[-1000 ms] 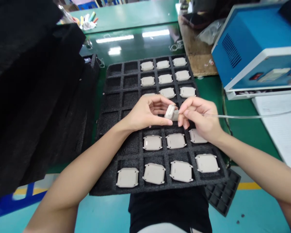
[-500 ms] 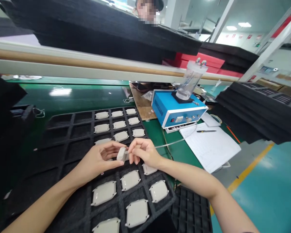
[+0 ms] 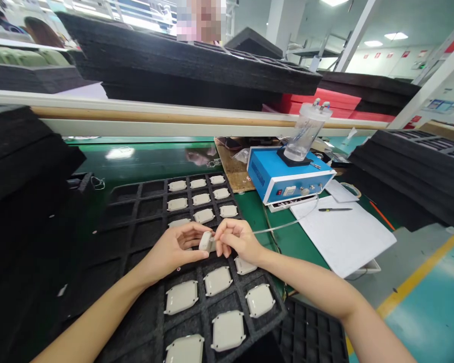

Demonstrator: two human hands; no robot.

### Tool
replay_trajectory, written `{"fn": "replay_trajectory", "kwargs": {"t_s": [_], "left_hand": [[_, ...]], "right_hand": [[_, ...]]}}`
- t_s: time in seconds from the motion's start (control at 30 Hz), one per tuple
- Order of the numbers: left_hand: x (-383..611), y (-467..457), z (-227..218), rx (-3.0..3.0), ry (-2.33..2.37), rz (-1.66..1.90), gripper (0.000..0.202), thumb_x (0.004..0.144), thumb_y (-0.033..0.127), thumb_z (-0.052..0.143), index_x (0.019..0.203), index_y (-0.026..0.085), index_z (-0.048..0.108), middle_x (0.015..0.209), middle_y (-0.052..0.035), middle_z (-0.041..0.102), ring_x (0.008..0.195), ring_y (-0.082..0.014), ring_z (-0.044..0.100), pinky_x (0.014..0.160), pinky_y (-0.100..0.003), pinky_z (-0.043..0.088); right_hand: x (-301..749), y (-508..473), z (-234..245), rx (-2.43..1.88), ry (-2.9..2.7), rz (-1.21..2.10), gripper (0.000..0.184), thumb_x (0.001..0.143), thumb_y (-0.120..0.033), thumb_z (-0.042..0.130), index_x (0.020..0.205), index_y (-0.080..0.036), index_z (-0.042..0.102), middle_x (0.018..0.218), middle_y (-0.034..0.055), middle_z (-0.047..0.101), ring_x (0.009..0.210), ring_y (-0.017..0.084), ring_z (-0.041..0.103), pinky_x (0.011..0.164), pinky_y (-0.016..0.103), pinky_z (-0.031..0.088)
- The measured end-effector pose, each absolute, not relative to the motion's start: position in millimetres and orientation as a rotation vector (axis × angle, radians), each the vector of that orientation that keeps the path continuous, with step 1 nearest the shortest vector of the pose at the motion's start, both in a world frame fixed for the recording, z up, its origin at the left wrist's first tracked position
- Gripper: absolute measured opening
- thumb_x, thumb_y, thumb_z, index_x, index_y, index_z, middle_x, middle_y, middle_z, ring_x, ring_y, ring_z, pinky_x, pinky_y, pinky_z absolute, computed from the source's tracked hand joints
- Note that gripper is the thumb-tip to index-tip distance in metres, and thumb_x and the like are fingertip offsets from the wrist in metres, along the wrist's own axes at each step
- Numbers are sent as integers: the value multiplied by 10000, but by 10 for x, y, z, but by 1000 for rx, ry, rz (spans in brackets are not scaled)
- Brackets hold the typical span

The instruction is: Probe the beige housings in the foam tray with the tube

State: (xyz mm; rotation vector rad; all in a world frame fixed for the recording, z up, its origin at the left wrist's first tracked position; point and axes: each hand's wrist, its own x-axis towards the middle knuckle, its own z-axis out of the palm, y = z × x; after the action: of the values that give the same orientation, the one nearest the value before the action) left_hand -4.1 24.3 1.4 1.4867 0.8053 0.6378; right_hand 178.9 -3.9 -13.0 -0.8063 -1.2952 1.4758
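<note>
The head camera looks down on the work at the near end of a green worktop [image 3: 144, 159]. A hold like this one seems to go best with the small pale plastic housing [image 3: 206, 243] pinched firmly by its edges, well up off the foam, and the thin clear tube [image 3: 283, 227] left slack so that it does not tug on the fingers. The left hand [image 3: 172, 248] is half closed and curled, gripping the housing between thumb and fingertips. The right hand [image 3: 238, 240] is nearly closed in a pinch, its fingertips [image 3: 221, 241] against the housing's right side with the tube running out from between them; they hide the tube's end, so whether it joins the housing cannot be told. The housing sits between the hands, above the middle of a black foam tray [image 3: 128, 222], apparently clear of it. More pale housings [image 3: 180, 297] lie singly in the tray's cells, while cells toward its left edge are bare. The tube leads right to a blue bench unit [image 3: 291, 180] topped by a clear canister [image 3: 306, 132], near white paper sheets [image 3: 344, 237] with a pen [image 3: 335, 209] on them, beyond the tray's right edge.
</note>
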Motion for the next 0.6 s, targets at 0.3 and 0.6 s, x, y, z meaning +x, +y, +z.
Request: {"fn": "replay_trajectory", "kwargs": {"t_s": [0.3, 0.6], "left_hand": [[-38, 229, 19, 1434, 782, 645, 370, 589, 189, 808, 916, 193, 633, 908, -25, 686, 901, -204, 651, 885, -337, 493], [-21, 195, -1, 1371, 748, 721, 434, 506, 173, 846, 885, 151, 635, 869, -45, 678, 835, -189, 642, 863, -349, 479]], "right_hand": [[1785, -44, -153, -809, -1300, 1466, 84, 698, -232, 560, 689, -150, 546, 464, -26, 594, 323, 64, 443, 360, 172, 327], [1767, -63, -194, -799, -1322, 1415, 130, 734, -268, 556, 695, -145, 540, 474, -8, 603, 314, 65, 434, 357, 173, 306]]}}
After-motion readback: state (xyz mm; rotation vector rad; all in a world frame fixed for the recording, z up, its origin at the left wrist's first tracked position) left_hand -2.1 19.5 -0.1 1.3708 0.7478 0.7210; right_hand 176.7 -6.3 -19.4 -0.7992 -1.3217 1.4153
